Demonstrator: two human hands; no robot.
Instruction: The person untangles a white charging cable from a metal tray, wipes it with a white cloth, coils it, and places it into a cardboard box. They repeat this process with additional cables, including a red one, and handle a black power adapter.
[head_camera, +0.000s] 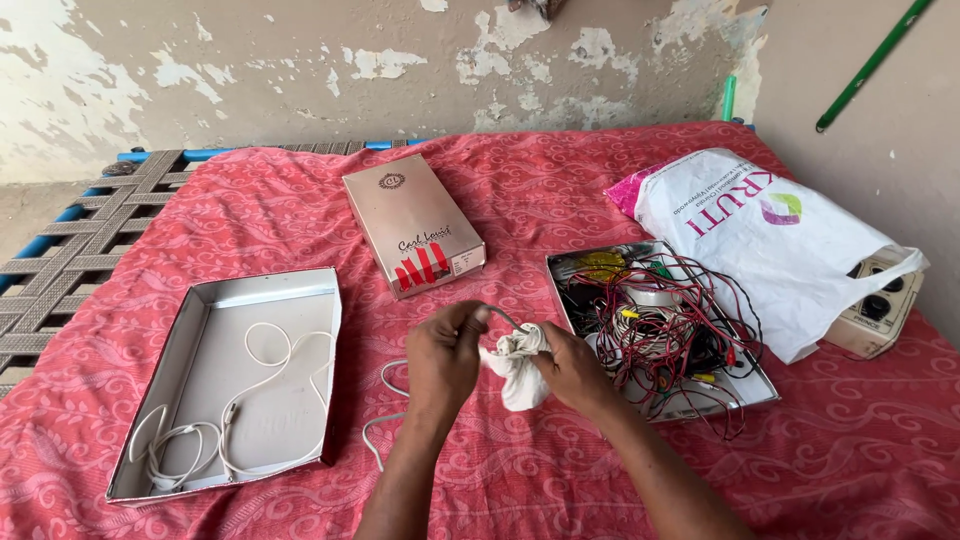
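The left hand pinches a thin white cable. The right hand grips a crumpled white cloth touching it. Firm, even wiping suits.

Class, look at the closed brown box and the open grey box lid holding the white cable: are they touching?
Apart. The head view shows a strip of red bedsheet between the closed brown box and the open grey lid.

Left hand and right hand close together, fingers pinched.
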